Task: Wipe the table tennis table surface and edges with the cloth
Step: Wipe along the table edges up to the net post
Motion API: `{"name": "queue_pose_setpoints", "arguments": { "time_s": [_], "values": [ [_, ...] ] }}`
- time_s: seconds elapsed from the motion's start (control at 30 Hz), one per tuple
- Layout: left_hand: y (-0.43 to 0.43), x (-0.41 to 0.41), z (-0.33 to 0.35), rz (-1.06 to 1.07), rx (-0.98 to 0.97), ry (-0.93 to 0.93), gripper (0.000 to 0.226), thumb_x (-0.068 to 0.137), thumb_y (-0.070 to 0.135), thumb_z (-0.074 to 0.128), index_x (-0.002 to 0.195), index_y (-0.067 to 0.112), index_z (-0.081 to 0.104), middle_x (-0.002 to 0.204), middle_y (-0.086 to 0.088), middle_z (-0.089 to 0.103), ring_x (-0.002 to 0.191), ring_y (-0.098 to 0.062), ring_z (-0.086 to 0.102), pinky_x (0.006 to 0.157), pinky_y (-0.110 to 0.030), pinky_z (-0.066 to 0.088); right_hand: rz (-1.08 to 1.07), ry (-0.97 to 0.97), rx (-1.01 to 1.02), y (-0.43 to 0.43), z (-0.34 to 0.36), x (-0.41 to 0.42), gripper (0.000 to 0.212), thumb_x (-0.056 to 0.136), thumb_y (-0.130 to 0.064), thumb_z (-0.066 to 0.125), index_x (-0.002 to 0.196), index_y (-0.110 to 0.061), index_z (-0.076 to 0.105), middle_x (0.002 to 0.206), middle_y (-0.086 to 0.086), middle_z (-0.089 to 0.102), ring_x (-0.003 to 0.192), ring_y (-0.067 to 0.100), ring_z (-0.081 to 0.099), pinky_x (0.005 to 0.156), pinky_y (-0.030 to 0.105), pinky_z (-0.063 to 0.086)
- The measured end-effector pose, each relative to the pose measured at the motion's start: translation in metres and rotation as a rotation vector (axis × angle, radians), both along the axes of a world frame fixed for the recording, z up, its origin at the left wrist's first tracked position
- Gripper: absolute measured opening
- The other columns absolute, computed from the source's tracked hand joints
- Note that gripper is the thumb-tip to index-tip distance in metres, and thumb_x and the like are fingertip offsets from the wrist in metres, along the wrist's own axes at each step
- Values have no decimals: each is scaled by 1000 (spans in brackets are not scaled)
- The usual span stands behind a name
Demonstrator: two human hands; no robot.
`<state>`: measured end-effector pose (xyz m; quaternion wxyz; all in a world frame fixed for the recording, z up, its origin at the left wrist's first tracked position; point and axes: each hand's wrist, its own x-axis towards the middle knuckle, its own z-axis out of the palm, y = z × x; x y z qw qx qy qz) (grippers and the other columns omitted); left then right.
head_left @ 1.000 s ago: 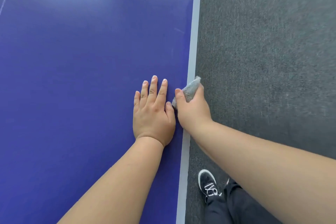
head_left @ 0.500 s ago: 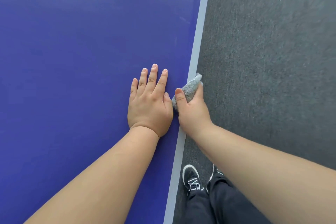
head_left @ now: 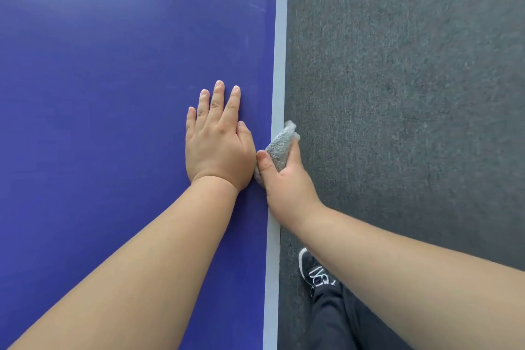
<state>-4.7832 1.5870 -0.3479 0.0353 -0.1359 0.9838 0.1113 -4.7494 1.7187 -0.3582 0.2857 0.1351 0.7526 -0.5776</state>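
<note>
Right hand (head_left: 287,179) gripped bunched grey fluffy cloth (head_left: 279,148) against pale side edge of blue table tennis table (head_left: 113,94). Left hand (head_left: 217,145) lay flat, fingers straight, beside it. Risk: loose wad could ride off edge, leaving strip unwiped.

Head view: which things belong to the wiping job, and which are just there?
Job: cloth, gripped by right hand; blue table and its pale edge; left hand flat on the table.
Just there: grey carpet; black shoe; dark trouser leg.
</note>
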Motion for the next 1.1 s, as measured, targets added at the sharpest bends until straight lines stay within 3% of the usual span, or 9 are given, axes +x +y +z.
{"name": "queue_pose_setpoints", "arguments": {
  "time_s": [0.1,0.23,0.3,0.43,0.6,0.7,0.83,0.97,1.1],
  "values": [
    [0,2,1,5,11,7,62,103,27,34,164,32,23,174,6,13,160,-18,6,130,-41,4,32,-7,24,-1,-1,-23,83,101,-58,54,165,-34,6,158,3,44,143,22,44,107,23,30],
    [-1,2,2,-1,15,26,60,104,27,34,164,32,26,173,6,14,160,-19,8,130,-42,5,-2,46,-6,-6,-1,-96,82,101,-59,52,165,-32,9,160,1,42,144,24,44,122,41,32],
    [-1,1,0,-4,17,42,60,104,27,34,163,32,27,173,6,16,160,-19,9,130,-41,6,-35,82,-15,-10,-2,-98,79,102,-57,51,165,-30,11,160,1,42,143,23,45,119,37,34],
    [-4,2,-4,-6,19,64,58,104,24,34,162,30,32,172,4,20,160,-20,12,130,-40,7,18,27,18,-1,-2,-20,82,103,-56,50,165,-35,1,161,4,38,143,23,42,101,22,26],
    [9,34,13,2,62,46,56,103,16,37,158,24,41,169,-1,29,158,-27,20,129,-44,14,241,-174,92,21,18,67,83,105,-57,43,165,-29,-6,165,11,34,147,32,39,113,30,31],
    [20,125,11,63,30,-53,59,104,25,29,163,28,30,173,-1,18,159,-26,13,130,-45,11,309,-189,160,21,26,47,83,105,-58,42,165,-29,-7,162,16,38,142,38,45,116,39,35],
    [39,231,9,140,-13,-147,64,101,35,15,164,32,22,173,1,14,160,-25,8,130,-45,8,203,-119,106,12,28,18,82,106,-57,41,166,-27,-6,166,14,32,146,37,39,122,44,29],
    [41,235,6,167,-8,-74,64,99,35,21,163,33,28,173,2,17,160,-23,9,130,-43,5,161,-86,52,13,18,62,81,105,-60,40,163,-34,-11,164,11,34,144,35,41,119,45,31],
    [40,234,2,201,26,-23,66,98,36,26,163,31,27,173,3,15,160,-19,7,130,-40,3,321,-151,21,34,11,144,85,105,-59,41,162,-34,-17,163,15,33,143,36,43,118,42,34]
  ]
}}
